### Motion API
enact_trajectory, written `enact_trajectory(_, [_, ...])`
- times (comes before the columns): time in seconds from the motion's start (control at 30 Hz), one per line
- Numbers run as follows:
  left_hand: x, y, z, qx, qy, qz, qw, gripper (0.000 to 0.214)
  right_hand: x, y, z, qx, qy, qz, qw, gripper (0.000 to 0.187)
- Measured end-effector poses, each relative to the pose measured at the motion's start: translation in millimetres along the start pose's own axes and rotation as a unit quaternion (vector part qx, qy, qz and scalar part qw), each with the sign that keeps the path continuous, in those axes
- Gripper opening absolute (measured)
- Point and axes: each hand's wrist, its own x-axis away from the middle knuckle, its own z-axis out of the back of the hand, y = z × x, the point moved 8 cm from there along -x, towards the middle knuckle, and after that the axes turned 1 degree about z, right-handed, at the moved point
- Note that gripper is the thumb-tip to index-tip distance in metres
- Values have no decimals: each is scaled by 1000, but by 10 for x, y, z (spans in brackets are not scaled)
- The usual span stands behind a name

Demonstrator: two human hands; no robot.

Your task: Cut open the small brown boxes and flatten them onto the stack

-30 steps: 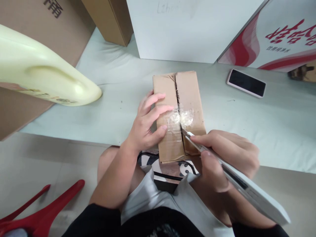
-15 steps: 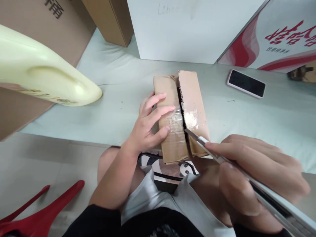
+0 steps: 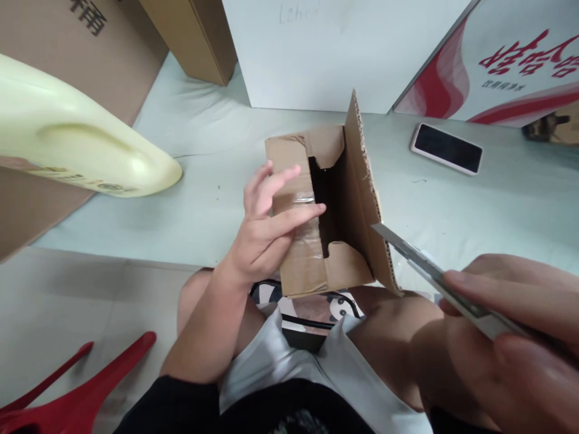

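A small brown cardboard box (image 3: pixel 301 274) stands near the front edge of the pale green covered surface. Its right flap (image 3: pixel 368 199) is raised, and the dark inside shows between the flaps. Over the left flap lies my left hand (image 3: pixel 266 223), fingers spread, with the index fingertip reaching past the flap's taped edge. Clear tape covers the middle of that flap. My right hand (image 3: pixel 511 319) is closed around a utility knife (image 3: pixel 429 274), whose blade is out and its tip is at the raised flap's outer side; I cannot tell if they touch.
A smartphone (image 3: pixel 447 149) lies to the right. Behind the box stand a white box (image 3: pixel 316 60) and a red-and-white carton (image 3: pixel 506 72). A pale yellow bottle (image 3: pixel 90 132) juts in from the left. Red plastic legs (image 3: pixel 122 367) show on the floor at lower left.
The box's right flap has swung up, uncovering the inside. My right hand and the knife have moved right, out of the slit. My left hand's fingers have shifted on the left flap.
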Motion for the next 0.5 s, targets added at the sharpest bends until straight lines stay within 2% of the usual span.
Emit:
enact_trajectory(0.07, [-2,-19,11,-1,2,1,1000,39,-18,9,6,-9,21,-19,1000,26])
enact_trajectory(0.17, [-8,-18,25,7,7,-9,1000,39,-79,-125,-19,-6,86,0,996,24])
enact_trajectory(0.3, [-18,-7,24,9,-11,-7,1000,38,-115,-231,-100,-3,128,-9,992,21])
enact_trajectory(0.4, [-19,-10,0,-9,-39,2,999,42,-86,-231,-146,-26,136,-34,990,17])
enact_trajectory(0.5, [-15,-6,13,-13,-32,-2,999,44,-85,-250,-142,-60,121,-17,991,17])
